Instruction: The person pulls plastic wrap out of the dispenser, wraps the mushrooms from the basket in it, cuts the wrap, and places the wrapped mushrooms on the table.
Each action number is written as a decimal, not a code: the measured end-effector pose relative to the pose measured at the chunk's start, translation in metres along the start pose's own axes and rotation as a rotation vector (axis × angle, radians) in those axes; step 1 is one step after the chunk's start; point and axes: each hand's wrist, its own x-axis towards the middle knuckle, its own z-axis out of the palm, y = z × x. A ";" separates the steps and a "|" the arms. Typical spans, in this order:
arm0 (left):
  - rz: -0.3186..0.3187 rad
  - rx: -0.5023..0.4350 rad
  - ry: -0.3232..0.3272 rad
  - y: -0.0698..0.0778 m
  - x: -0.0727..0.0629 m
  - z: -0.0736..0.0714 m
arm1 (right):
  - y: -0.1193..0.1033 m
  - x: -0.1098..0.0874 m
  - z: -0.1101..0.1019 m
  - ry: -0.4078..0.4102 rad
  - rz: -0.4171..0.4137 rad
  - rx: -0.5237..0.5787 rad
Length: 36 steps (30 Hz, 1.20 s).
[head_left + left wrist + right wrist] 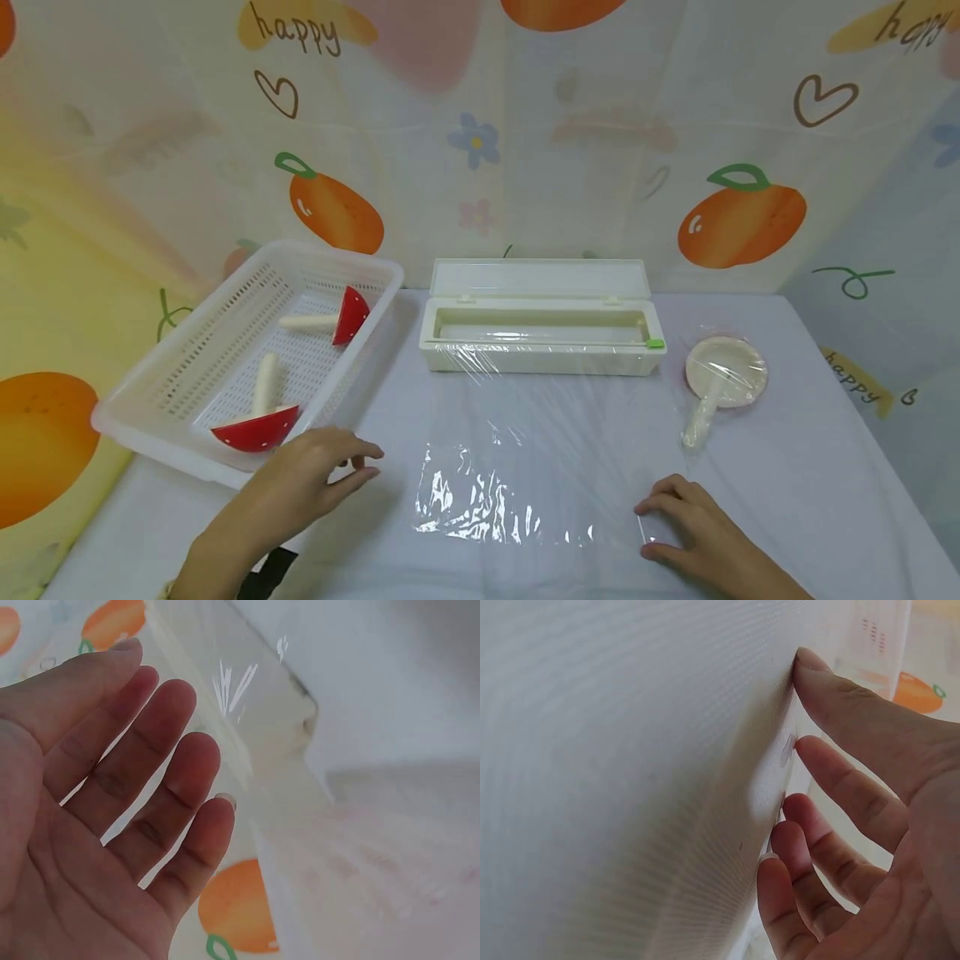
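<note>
RISK: film [487, 496], drawn from dispenser box [540, 302] toward worktop [832, 492] front edge, may fold and self-cling if its corner drags | left hand [315, 468]: half-open, empty | right hand [693, 518]: fingers parted, tips at film edge; apparently no pinch | CONTAINERS: basket [157, 450] at worktop left edge, 2 mushrooms [255, 431]; dispenser box, lid raised

The film [480, 500] is thin, transparent plastic with a glossy, wrinkled surface. The dispenser box [540, 361] is smooth plastic with a low sheen. The basket [217, 325] is perforated, translucent plastic. The mushroom cap [255, 431] is smooth and glossy; the stem [265, 387] is matt. The worktop [810, 467] has a matt, cloth-like covering.
</note>
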 end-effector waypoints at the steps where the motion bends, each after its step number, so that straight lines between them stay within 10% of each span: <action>1: -0.009 0.006 0.021 -0.003 -0.001 -0.004 | 0.000 0.000 0.000 -0.002 0.000 0.000; 11: 0.015 0.015 0.234 -0.039 -0.007 -0.025 | 0.001 -0.001 0.001 0.005 -0.005 0.017; 27: -0.102 -0.011 0.177 -0.093 -0.020 -0.029 | -0.004 0.003 -0.004 -0.125 0.107 0.021; 36: -0.180 -0.086 0.063 -0.113 -0.023 -0.030 | 0.000 0.000 0.001 0.012 -0.031 0.020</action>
